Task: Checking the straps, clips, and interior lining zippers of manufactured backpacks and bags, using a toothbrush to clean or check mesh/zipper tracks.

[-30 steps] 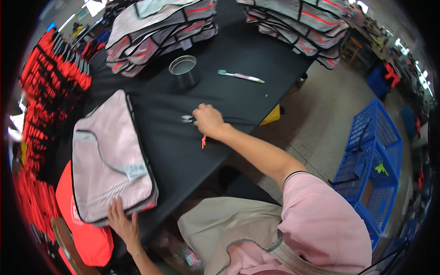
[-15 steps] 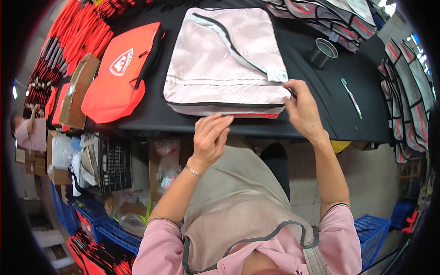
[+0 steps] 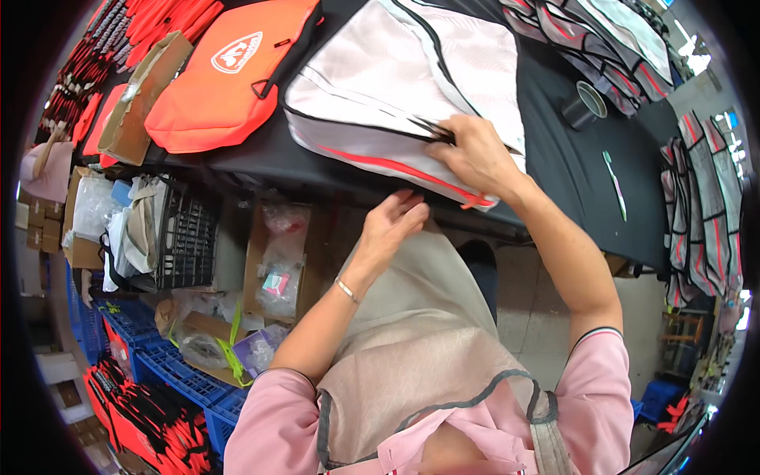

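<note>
Pale bag (image 3: 360,71) looks pretty light and soft, so grab its piping (image 3: 340,121); right hand (image 3: 473,152) grips snips (image 3: 434,127), left hand's (image 3: 389,228) empty.

The person (image 3: 431,372) wears a grey-edged beige apron (image 3: 419,309), a pink collared shirt (image 3: 269,416) beneath it with dark-trimmed short sleeves (image 3: 595,380), and a thin bracelet (image 3: 347,291) just left of its skirt.

White-pink bag (image 3: 380,65), black piping (image 3: 356,119), red stripe (image 3: 396,165); orange bag (image 3: 214,107), white emblem (image 3: 236,52)
</note>
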A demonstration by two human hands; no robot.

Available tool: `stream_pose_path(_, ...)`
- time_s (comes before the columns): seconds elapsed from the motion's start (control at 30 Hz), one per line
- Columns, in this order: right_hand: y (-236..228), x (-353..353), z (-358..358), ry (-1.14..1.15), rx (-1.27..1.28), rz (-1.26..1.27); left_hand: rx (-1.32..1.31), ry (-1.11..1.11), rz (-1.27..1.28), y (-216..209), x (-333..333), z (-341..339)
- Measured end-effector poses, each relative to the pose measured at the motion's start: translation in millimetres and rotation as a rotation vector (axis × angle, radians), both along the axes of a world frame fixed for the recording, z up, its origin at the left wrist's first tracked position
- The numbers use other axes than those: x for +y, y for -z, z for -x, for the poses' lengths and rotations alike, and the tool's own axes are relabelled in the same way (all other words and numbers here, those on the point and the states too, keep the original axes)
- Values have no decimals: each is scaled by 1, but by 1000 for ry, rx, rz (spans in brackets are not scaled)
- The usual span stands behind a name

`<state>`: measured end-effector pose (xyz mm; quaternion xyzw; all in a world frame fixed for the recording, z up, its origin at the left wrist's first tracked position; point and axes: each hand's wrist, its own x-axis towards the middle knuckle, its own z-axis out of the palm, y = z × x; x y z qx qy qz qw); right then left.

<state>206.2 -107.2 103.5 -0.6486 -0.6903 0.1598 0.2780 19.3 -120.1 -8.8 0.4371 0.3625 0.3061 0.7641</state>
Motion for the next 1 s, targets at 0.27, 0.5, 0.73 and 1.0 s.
stream_pose_path(0.27,-66,3,5,-4,118,-53,-233,-80,-194,-50,20,-36)
stream_pose_path(0.5,-96,-22,1,-92,-196,-24,-422,-241,-245,-84,25,-24)
stream_pose_path(0.73,-92,-23,38,-63,-372,-72,-639,-181,-7,-71,12,-20)
stream_pose_path(1.0,-85,-23,46,1,-121,-183,-670,-55,171,-51,27,-19)
